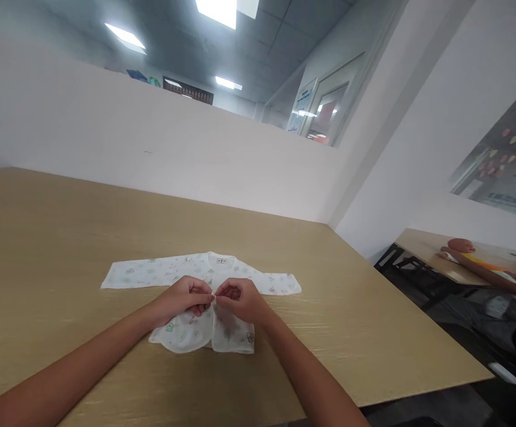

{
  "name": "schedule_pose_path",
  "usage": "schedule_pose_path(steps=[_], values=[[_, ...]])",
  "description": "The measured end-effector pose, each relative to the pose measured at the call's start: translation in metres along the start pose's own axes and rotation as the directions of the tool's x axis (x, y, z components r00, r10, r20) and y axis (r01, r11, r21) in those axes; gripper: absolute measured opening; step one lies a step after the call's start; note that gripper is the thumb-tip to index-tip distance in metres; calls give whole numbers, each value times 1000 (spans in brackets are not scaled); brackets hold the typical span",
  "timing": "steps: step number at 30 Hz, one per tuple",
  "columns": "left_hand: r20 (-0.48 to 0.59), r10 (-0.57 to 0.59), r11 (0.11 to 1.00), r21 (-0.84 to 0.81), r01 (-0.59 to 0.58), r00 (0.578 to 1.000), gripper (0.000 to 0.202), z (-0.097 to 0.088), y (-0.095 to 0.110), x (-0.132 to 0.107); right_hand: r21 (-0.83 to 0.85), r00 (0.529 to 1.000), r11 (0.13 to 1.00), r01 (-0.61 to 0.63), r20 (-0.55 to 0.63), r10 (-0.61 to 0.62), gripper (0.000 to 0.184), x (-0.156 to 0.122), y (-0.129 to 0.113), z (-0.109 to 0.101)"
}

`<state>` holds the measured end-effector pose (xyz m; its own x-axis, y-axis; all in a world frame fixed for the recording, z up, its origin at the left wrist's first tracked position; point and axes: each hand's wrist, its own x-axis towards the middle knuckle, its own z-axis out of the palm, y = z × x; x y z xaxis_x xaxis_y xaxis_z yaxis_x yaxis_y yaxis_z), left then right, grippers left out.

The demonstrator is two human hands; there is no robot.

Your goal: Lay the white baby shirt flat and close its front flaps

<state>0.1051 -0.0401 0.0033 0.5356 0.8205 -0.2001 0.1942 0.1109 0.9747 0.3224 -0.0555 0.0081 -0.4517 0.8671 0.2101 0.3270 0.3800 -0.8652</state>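
A small white baby shirt (196, 335) with a printed pattern lies spread on the table, its sleeves stretched out left and right and its neckline toward the wall. Both hands meet at the middle of its front opening. My left hand (187, 296) is closed, thumb and fingers pinching the edge of one front panel. Facing it, my right hand (240, 299) pinches the edge of the other panel, fingertips almost touching the left ones. Whatever fastener sits between the fingertips is too small and covered to make out. Below the hands the two front panels hang slightly apart.
The wooden table (84, 219) runs back to a low white wall (151, 148), with a pillar at the right. On another table (418, 240) at the far right lies a doll (460, 244), with another person's arm (493, 271) reaching across beside it.
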Motion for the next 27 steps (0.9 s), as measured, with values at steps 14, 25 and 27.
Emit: schedule_pose_path(steps=[14,25,27], values=[[-6,-6,989,149,7,1000,49,1,6,-2,-285,1000,958,-14,8,17,13,-1,-8,1],[-14,41,941,336,-34,999,45,4,11,-7,-237,988,967,-92,101,118,18,-1,-3,-4],[-49,82,917,396,-57,995,45,4,11,-7,-293,996,956,-21,74,44,17,-1,-2,-4]])
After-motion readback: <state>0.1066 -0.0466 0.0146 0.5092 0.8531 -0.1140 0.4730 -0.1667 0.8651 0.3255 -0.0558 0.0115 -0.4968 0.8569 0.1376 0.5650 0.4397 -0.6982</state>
